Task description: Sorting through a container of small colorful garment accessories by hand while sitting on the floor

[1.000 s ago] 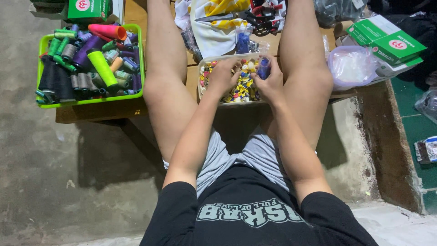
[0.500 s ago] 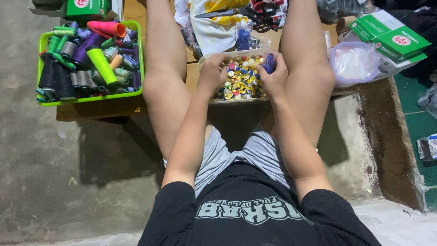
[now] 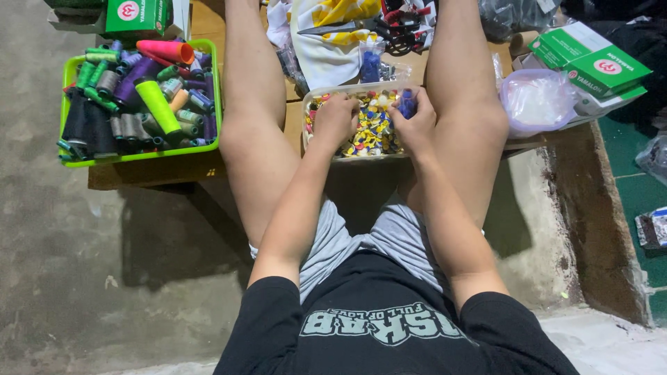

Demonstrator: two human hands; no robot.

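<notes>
— Concrete floor (image 3: 104,278) below, low wooden board (image 3: 201,170) ahead, seated between bare knees. Counting?

— One clear tub (image 3: 326,94) of small buttons (image 3: 372,132), yellow mostly, too many to count. One green tray (image 3: 139,154) off to the left, heaped with thread spools (image 3: 132,97), well over a dozen, plus one pink cone (image 3: 167,50) and one lime cone (image 3: 158,105) on top.

— Further out?

— Three green boxes: one (image 3: 135,15) above the tray, two stacked (image 3: 590,62) at far right. One clear bag (image 3: 536,101) just beside the right knee. Scissors (image 3: 347,26) lying on yellow-and-white cloth (image 3: 326,48) beyond the tub.

— Hands?

— Both arms stretched forward between the thighs, meeting over the tub. Left hand (image 3: 337,118) curled, fingertips down among the buttons; cannot tell whether pinching one. Right hand (image 3: 415,123) closed round a small blue thing (image 3: 408,103), thumb side up, resting at the tub's right edge.

— And the tub?

— Sitting on the board, right between the knees.
</notes>
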